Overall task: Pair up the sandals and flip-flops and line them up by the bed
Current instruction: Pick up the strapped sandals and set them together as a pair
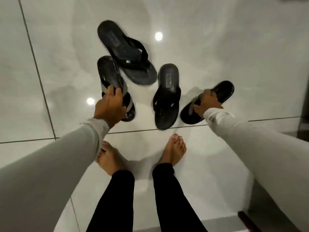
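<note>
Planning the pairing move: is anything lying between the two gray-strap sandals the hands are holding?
Yes. The black flip-flop lies on the floor between the left-hand sandal and the right-hand sandal. A second flip-flop lies farther back.

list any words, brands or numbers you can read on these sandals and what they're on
Nothing here can be read.
Large black flip-flop at the back: a rectangular insole label, too blurred to read.
Black flip-flop in the middle: a small heel label, also unreadable.
Glossy black sandals with grey straps in the left hand and right hand: no text visible.
</note>
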The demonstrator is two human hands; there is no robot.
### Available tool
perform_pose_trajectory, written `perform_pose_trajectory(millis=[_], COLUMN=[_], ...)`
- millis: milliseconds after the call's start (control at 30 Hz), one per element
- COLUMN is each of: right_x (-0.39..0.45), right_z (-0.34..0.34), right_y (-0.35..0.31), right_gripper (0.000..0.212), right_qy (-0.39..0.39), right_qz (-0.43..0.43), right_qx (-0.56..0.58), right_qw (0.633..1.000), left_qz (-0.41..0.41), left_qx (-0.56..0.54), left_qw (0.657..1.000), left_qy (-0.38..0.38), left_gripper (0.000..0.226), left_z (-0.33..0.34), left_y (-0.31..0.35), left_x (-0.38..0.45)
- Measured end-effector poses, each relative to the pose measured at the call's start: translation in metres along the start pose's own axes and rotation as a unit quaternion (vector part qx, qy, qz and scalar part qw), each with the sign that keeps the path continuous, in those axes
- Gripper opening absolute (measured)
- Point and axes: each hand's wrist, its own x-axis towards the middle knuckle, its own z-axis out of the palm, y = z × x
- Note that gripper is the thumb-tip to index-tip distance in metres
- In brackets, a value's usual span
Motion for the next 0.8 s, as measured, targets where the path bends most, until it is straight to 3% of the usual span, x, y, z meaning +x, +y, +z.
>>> perform_pose_trajectory(millis=[100,200,400,600,800], right_x=[0.024,0.039,0.014,-0.068,-0.131], right_z=[0.013,0.022,0.017,-0.008,-0.006], right_y=[0.013,0.024,0.027,-0.011,-0.1], right_gripper=[0.079,0.065,0.045,0.033,0.03], right_qy=[0.012,-0.013,0.12,0.157,0.146], right_qz=[0.053,0.092,0.071,-0.088,-0.226], right_qx=[0.024,0.011,0.028,-0.077,-0.129], right_qw=[0.998,0.996,0.99,0.981,0.954], left_qz=[-0.031,-0.056,-0.043,-0.035,-0.015], left_qx=[-0.013,-0.015,-0.013,0.0,0.028], left_qw=[0.999,0.994,0.999,0.999,0.999], left_qy=[-0.035,-0.094,0.013,-0.001,0.037], left_gripper=[0.061,0.051,0.024,0.022,0.028], left_z=[0.012,0.025,0.022,-0.017,-0.055], left_y=[0.0,0.001,-0.007,-0.032,-0.084], left_x=[0.03,0.044,0.013,-0.047,-0.084])
